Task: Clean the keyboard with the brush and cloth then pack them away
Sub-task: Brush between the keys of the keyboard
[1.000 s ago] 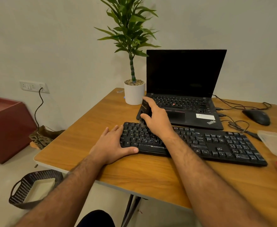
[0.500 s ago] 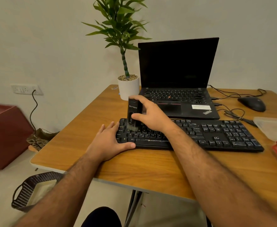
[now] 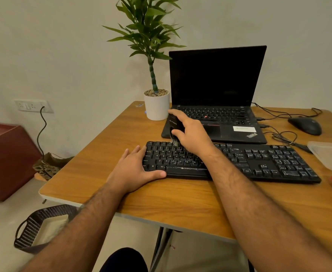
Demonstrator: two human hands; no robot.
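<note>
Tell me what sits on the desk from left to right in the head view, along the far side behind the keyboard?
White plant pot → black brush gripped in the right hand → open laptop → black mouse.

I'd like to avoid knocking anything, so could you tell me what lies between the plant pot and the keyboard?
In the head view, only bare table lies between plant pot and keyboard.

Soft, warm indoor light fell evenly, casting faint shadows beneath the wooden desk. A pale glare marked the floor left of it. Wide-angle distortion bent the edges; focus stayed slightly soft.
</note>
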